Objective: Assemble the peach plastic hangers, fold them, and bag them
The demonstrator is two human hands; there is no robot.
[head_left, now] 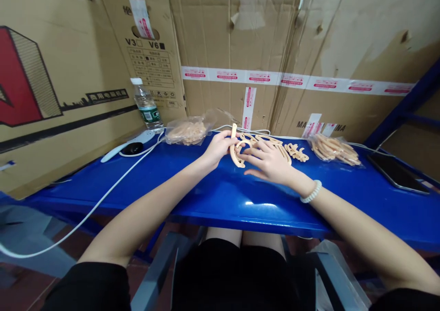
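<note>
My left hand point(220, 147) is closed around a long, curved, light wood-coloured strip point(233, 152), held upright over the blue table. My right hand point(270, 162) is just to the right, palm down, with its fingers stretched out and the thumb apart. Its fingertips reach toward a small curved piece point(244, 143) beside the strip; whether they touch it I cannot tell. Behind my right hand lie several more curved strips point(271, 139), partly covered by it. A small heap of short wavy pieces point(296, 152) is on the table to their right.
Clear bags of similar pieces lie left point(187, 132) and right point(333, 149) on the blue table point(213, 194). A water bottle point(148, 107), black mouse point(132, 148) and white cable point(113, 194) are at left. A dark phone or tablet point(397, 173) lies right. Cardboard point(227, 40) walls the back.
</note>
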